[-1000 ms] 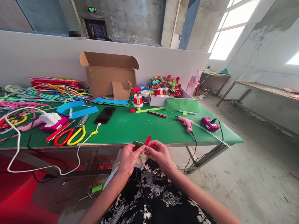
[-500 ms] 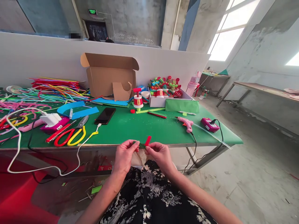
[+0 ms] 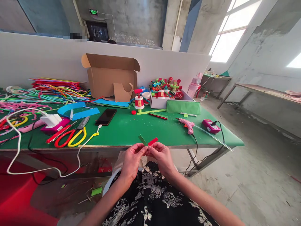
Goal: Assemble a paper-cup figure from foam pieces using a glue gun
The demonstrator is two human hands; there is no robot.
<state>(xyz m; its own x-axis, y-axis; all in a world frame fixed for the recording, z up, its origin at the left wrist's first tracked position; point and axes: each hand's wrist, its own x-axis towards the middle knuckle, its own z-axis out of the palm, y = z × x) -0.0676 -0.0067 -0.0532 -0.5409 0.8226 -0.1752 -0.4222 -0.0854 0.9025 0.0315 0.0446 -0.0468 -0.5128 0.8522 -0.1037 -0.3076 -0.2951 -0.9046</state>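
Both my hands meet over my lap, just in front of the near edge of the green table point(image 3: 131, 128). My left hand point(image 3: 133, 158) pinches a short green paper strip point(image 3: 142, 139) that sticks up to the left. My right hand point(image 3: 161, 157) pinches a short red paper strip point(image 3: 152, 141) that points up to the right. The two strips cross in a V between my fingertips. Both hands are closed on them.
On the table lie red and yellow scissors point(image 3: 70, 136), a black phone point(image 3: 105, 116), a pink glue gun point(image 3: 187, 124), a charger with white cable point(image 3: 50, 119), blue paper point(image 3: 76, 110), piled pipe cleaners point(image 3: 47, 89), an open cardboard box point(image 3: 111, 77) and a white box of finished toys point(image 3: 166, 92).
The strips, held nearly flat together a second ago, now stand apart in a V. My hands have come slightly closer together.
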